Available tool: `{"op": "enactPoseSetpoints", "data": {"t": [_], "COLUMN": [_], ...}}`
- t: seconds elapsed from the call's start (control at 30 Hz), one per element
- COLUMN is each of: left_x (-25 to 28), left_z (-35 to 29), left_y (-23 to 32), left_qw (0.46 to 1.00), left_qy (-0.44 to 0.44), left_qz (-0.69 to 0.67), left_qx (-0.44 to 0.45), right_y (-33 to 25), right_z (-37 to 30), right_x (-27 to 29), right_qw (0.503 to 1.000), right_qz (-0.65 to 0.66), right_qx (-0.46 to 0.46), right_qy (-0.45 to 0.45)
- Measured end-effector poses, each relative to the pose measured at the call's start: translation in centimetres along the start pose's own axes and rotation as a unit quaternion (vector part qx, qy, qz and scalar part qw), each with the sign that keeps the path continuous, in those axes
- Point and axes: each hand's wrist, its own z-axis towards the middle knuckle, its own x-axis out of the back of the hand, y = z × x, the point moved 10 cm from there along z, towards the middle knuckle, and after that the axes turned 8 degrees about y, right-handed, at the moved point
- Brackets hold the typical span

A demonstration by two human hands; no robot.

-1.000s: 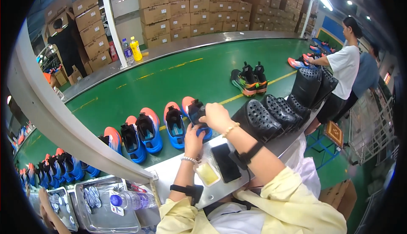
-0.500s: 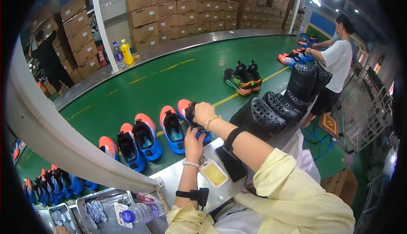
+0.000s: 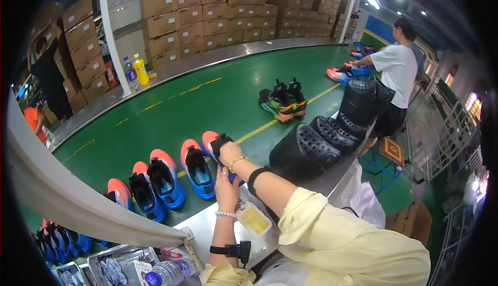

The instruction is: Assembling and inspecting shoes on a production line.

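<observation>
A sneaker (image 3: 209, 138) with a coral toe and a blue sole stands on the green conveyor belt, partly covered by my hands. My right hand (image 3: 231, 154) is closed around the dark tongue and collar at its top. Lower down, at the heel end, my left hand (image 3: 226, 186) has its fingers against the same shoe; some of them are hidden. Just to the left stands a matching sneaker (image 3: 199, 174), with a pair of the same kind (image 3: 167, 178) beyond it.
Large black perforated clogs (image 3: 306, 148) lie at my right. Black-and-green shoes (image 3: 282, 101) sit farther along the belt. A yellow card holder (image 3: 254, 218) lies on the metal ledge, near a water bottle (image 3: 168, 271). A co-worker (image 3: 397, 71) handles shoes at the far right.
The whole view has shifted, moving the scene left. Both hands stay on the same sneaker. My right forearm now lies over where the black phone showed. A person in orange appears at the far left.
</observation>
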Motion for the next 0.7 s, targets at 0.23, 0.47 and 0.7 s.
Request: {"op": "enactPoseSetpoints", "data": {"t": [0.23, 0.47, 0.7], "left_x": [-1.4, 1.0, -11.5], "left_z": [0.8, 3.9, 12.6], "left_y": [-1.2, 2.8, 17.7], "left_qw": [0.978, 0.972, 0.958], "left_qy": [-0.002, 0.059, -0.182], "left_qz": [0.208, 0.210, -0.005], "left_qx": [-0.013, -0.091, -0.221], "right_y": [-1.2, 5.9, 19.1], "right_z": [-2.8, -16.7, -21.6], "right_x": [4.9, 36.1, 35.8], "right_qw": [0.982, 0.934, 0.894], "right_qz": [0.174, 0.277, 0.237], "right_qx": [0.056, 0.164, 0.090], "right_qy": [-0.046, 0.155, 0.369]}}
